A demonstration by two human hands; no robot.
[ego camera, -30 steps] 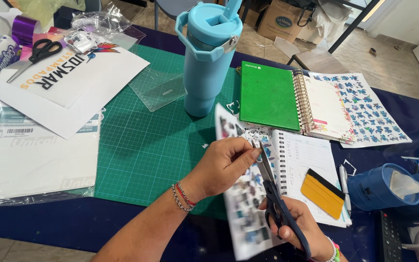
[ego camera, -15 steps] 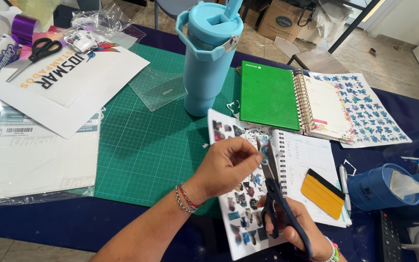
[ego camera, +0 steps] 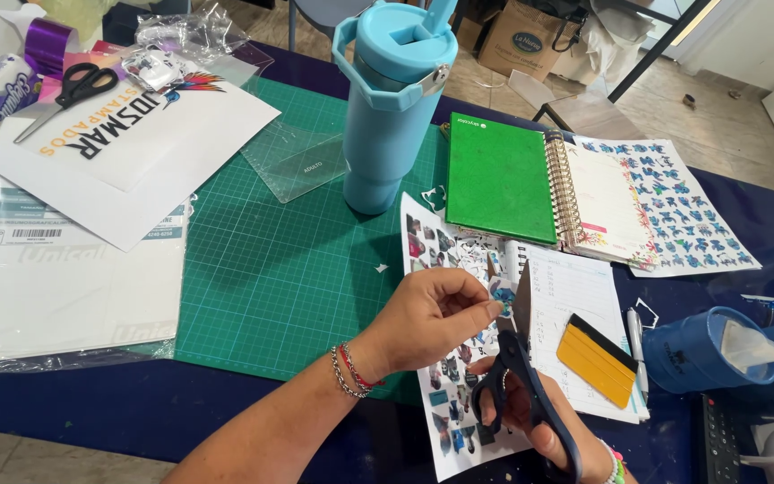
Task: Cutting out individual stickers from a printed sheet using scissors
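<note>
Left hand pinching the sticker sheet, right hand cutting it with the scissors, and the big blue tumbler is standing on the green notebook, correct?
Not quite. In the head view the tumbler stands on the green cutting mat, beside the green notebook, not on it. The rest holds: the left hand pinches the sticker sheet and the right hand cuts it with the scissors.

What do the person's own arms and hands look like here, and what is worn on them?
Both forearms are bare, with no sleeves or gloves. The left hand has a silver chain bracelet and a red cord bracelet at the wrist. The right hand has a multicoloured beaded bracelet.
</note>
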